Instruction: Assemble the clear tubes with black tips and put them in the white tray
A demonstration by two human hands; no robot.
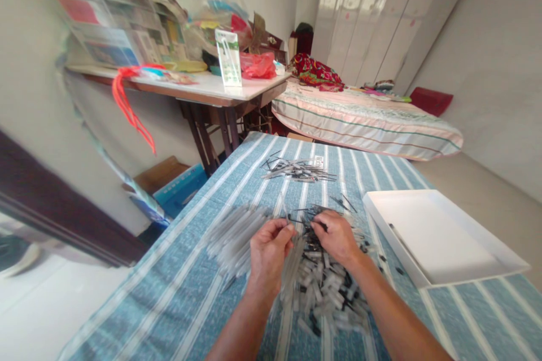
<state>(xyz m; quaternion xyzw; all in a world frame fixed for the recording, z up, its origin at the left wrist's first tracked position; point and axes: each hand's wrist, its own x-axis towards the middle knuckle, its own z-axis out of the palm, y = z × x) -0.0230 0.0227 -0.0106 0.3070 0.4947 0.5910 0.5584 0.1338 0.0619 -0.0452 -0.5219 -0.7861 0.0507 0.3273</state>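
Note:
My left hand (273, 245) is closed in a pinch on a thin pen part, of which a pale, slender length and a dark end show above the fingertips. Close by on its right, my right hand (334, 234) has its fingers curled down at a heap of small black pen pieces (312, 241); whatever they grip is hidden. Frosted, see-through pen barrels (237, 240) lie side by side left of my left hand. Below my right hand spreads a loose pile of clear and black pen caps (328, 290). Thin dark-and-clear pen refills (296, 169) form another heap farther back.
A shallow white box (461, 231) stands at the right with a single pen (404, 245) along its inner left side. Blue striped cloth (169, 299) covers the table. Behind are a cluttered side table (254, 90) and a bed (364, 115).

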